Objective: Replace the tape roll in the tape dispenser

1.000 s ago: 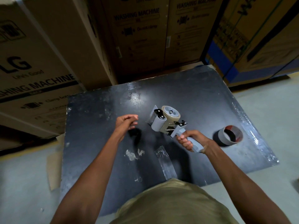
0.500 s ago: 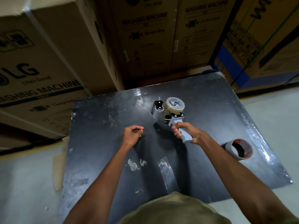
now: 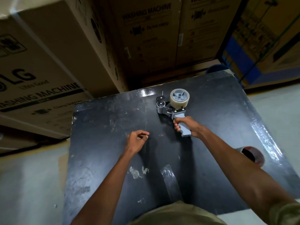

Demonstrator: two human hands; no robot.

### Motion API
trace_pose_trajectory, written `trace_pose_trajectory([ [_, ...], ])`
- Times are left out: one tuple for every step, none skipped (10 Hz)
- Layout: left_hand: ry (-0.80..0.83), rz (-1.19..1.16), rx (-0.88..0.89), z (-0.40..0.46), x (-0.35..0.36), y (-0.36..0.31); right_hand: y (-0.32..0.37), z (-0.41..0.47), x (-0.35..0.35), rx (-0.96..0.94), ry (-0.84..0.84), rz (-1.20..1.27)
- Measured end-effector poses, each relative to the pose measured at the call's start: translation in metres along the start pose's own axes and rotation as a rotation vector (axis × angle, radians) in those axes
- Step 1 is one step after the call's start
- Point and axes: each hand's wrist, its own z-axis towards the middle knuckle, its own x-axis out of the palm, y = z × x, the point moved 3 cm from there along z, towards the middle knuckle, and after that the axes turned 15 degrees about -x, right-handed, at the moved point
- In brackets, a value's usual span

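My tape dispenser (image 3: 172, 111) is grey — its roll (image 3: 179, 99) pale beige; the table (image 3: 105, 127) beneath is glossy black, scuffed white.

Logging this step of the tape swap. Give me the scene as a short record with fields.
surface: black board, scuffed, tape scraps stuck on
tape dispenser: grey tape dispenser at the far side of the board
tape roll: clear tape roll seated on the dispenser hub
right hand: right hand closed on the dispenser handle
left hand: left hand loosely curled, apart from the dispenser; contents unclear
old core: spent core at right, partly behind the right arm
surroundings: washing machine cartons
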Motion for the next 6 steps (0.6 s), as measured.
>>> trace_pose_trajectory([
  [0.0,0.013,-0.001,0.001,-0.001,0.001,-0.004,0.001,-0.002,-0.003,-0.009,-0.059],
  [-0.008,0.051,0.002,-0.001,-0.001,-0.001,-0.007,0.0,-0.002,-0.009,-0.023,-0.099],
  [0.0,0.09,0.007,-0.003,-0.003,-0.005,-0.008,-0.002,0.0,-0.025,-0.037,-0.132],
  [-0.003,0.14,0.017,-0.008,-0.004,-0.011,-0.008,-0.006,0.002,-0.024,-0.023,-0.143],
  [-0.012,0.152,0.034,-0.009,-0.002,-0.013,-0.011,-0.006,-0.001,-0.038,-0.028,-0.107],
  [0.002,0.129,0.028,-0.011,0.0,-0.011,-0.009,-0.017,0.002,-0.076,-0.048,-0.116],
])
